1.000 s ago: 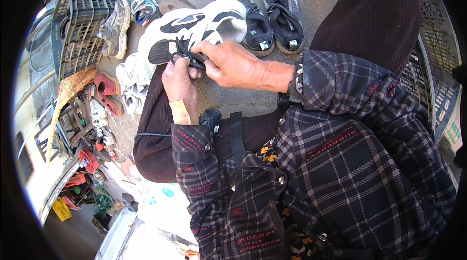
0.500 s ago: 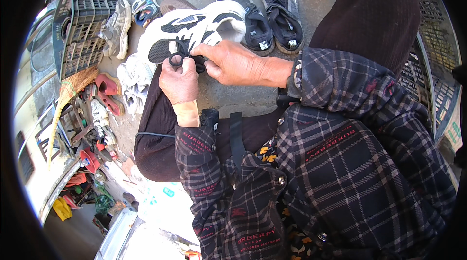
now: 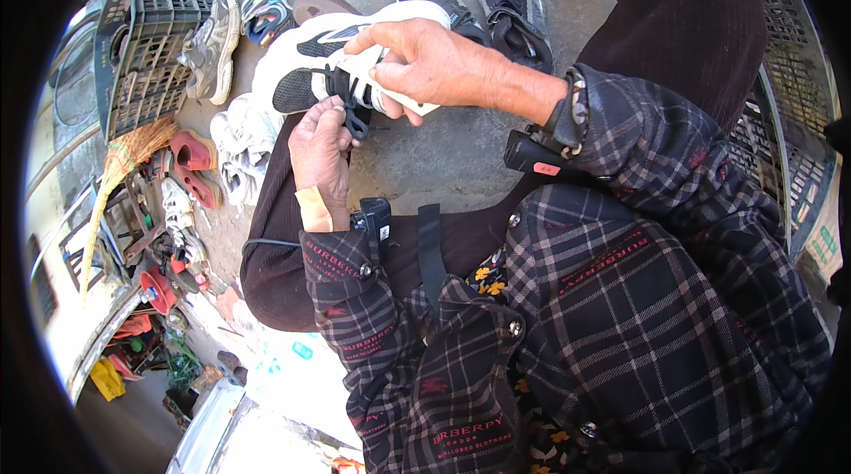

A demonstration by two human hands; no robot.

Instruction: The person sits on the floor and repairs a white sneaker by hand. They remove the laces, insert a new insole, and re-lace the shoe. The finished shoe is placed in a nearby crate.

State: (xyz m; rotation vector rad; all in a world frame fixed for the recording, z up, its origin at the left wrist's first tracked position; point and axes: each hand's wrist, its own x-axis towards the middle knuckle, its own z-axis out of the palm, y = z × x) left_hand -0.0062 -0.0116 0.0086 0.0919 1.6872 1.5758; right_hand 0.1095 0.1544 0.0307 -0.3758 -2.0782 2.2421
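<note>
A white sneaker (image 3: 291,62) with black mesh panels and black laces rests on its side by my bent leg. At the front of its lacing, my left hand (image 3: 321,155) is closed, with thumb and fingertips pinching the black shoelace (image 3: 355,122). My right hand (image 3: 443,66) lies across the middle of the sneaker. Its index finger and thumb are on the upper side, and other fingertips show below a white edge of the shoe, so it grips the sneaker. Part of the sneaker's opening is hidden behind this hand.
A pair of dark grey sneakers (image 3: 512,9) stands beyond my right hand. White shoes (image 3: 241,151), red slippers (image 3: 195,159) and a grey sneaker (image 3: 213,49) lie to the left. Plastic crates (image 3: 168,18) flank both sides; a straw broom (image 3: 133,155) leans at left.
My right hand has left the lace and moved right, opening out over the sneaker's middle. My left hand has drawn slightly down with the lace still pinched.
</note>
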